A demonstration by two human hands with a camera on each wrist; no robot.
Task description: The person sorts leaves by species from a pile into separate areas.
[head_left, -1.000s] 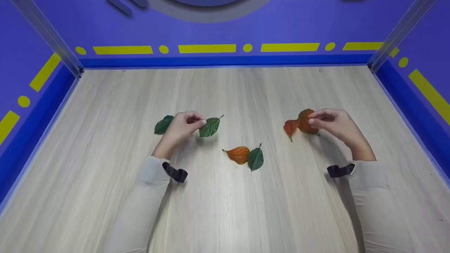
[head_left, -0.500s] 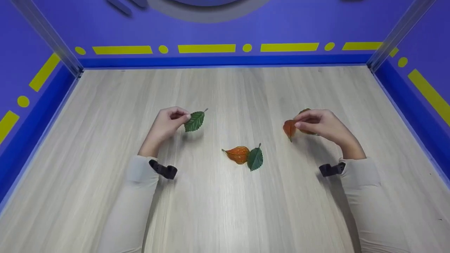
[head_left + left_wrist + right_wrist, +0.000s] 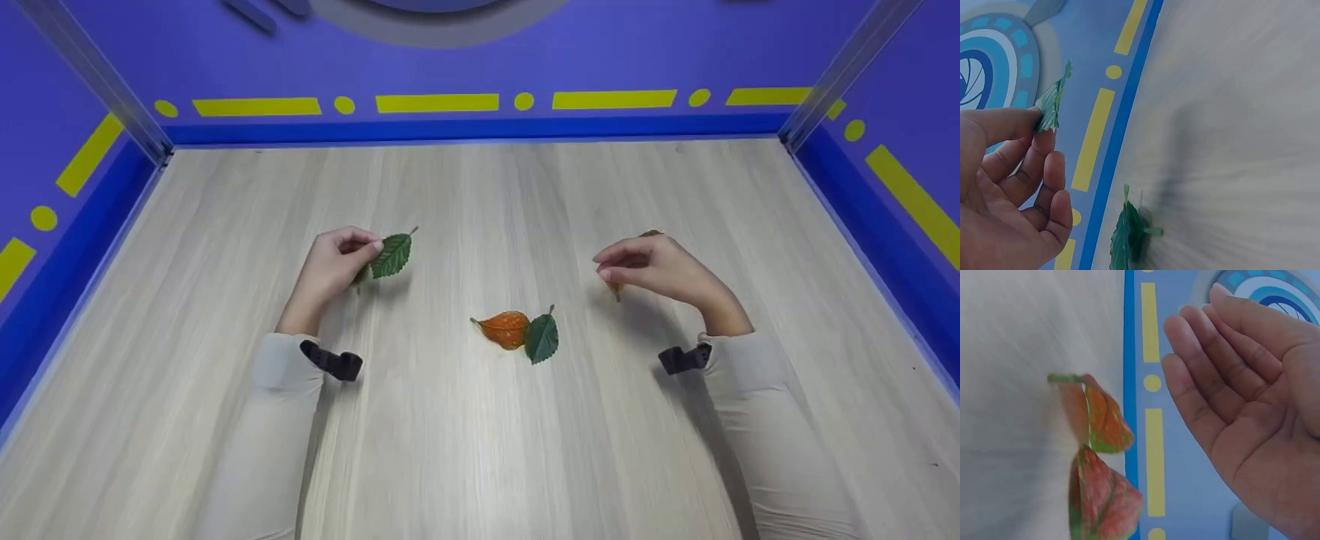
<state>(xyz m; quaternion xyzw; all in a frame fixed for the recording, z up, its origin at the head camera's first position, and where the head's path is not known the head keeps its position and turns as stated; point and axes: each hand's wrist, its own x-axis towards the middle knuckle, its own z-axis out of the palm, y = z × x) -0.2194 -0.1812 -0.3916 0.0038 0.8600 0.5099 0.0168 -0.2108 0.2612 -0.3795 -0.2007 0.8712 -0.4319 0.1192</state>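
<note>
My left hand (image 3: 330,262) pinches a green leaf (image 3: 392,256) between thumb and fingers, raised off the table. Below that hand, green leaf material (image 3: 1123,239) lies on the table, mostly hidden in the head view. My right hand (image 3: 660,270) hovers over the right side with fingers slightly bent and nothing between them. Under it are two orange-red leaves, one with a stem (image 3: 1107,419) and one beside it (image 3: 1107,500); the hand covers most of both in the head view. In the middle, an orange leaf (image 3: 504,330) lies against a green leaf (image 3: 542,337).
The leaves lie on a pale wood-grain table (image 3: 465,450). Blue walls (image 3: 480,67) with yellow dashes and dots enclose its back and sides. A black camera (image 3: 334,361) is strapped to the left wrist, another (image 3: 684,360) to the right.
My left hand has moved left with the green leaf, over the leaf lying there. My right hand has also shifted left, now covering the pointed orange leaf. The middle pair lies still.
</note>
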